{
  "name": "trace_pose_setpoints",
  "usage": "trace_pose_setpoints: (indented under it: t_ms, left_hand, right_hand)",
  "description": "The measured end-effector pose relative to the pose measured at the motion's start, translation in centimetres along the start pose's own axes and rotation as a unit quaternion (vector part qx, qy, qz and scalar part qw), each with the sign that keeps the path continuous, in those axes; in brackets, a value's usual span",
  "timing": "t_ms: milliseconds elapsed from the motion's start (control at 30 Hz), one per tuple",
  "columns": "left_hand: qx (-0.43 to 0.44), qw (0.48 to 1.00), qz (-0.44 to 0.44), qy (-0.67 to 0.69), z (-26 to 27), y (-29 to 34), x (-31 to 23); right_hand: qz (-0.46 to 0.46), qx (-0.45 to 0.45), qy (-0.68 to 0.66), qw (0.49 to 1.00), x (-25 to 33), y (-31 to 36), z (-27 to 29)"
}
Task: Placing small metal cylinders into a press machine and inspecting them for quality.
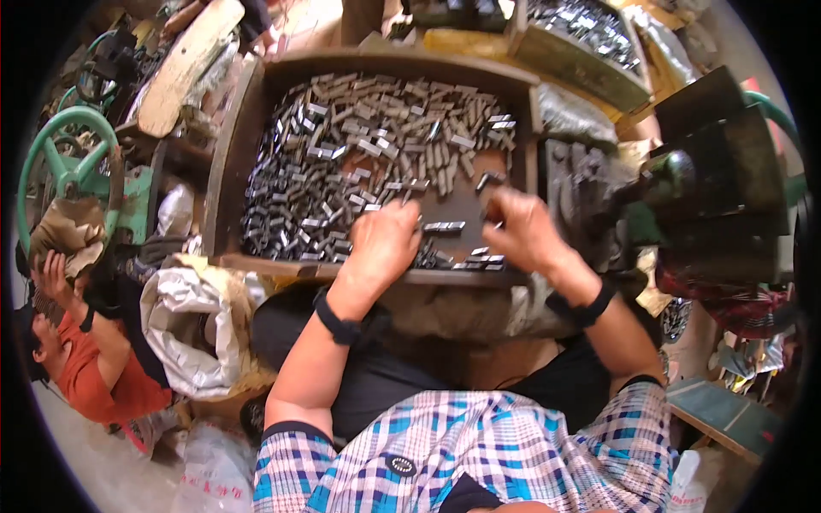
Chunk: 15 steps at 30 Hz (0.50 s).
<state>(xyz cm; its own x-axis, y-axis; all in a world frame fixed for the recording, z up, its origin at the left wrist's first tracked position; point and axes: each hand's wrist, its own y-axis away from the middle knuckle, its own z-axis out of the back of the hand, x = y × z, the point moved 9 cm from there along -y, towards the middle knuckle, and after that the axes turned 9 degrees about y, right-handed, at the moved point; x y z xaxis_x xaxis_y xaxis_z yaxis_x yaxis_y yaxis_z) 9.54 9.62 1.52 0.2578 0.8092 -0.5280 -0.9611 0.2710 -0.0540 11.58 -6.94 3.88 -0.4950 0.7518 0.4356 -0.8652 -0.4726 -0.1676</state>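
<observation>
Both my hands are inside a large wooden tray (224, 162) of small, shiny metal pieces (299, 205). My left hand (385, 239) is closed, with its knuckles up, over the tray's near middle. Short metal pieces show at its fingertips, but its grip is partly hidden. On the right, my slightly blurred right hand (523, 227) is curled, its fingers pinching a small dark metal piece (487, 181) that sticks out beyond them. A short row of metal pieces (445, 227) lies between the hands on the tray floor.
A dark machine (710, 162) stands close to the tray's right side. Another box of metal pieces (590, 34) is at the far right. At the left are a white sack (192, 333), a green handwheel (73, 150) and a person in orange (107, 368).
</observation>
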Motion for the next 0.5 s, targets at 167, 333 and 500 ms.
trace_pose_setpoints:
  t_ms: [167,333,500]
  left_hand:
    - [0.033,0.999,-0.015,-0.032,-0.9,-1.0,-0.6]
    - [0.055,0.996,-0.011,-0.071,-1.0,-1.1,-1.3]
    - [0.036,0.997,-0.01,-0.067,-0.5,-1.0,-1.6]
  right_hand:
    - [-0.025,-0.02,-0.083,0.996,0.6,3.3,0.4]
    - [-0.015,-0.018,-0.093,0.995,1.0,4.0,0.6]
    - [-0.021,0.002,-0.137,0.99,0.7,4.1,1.1]
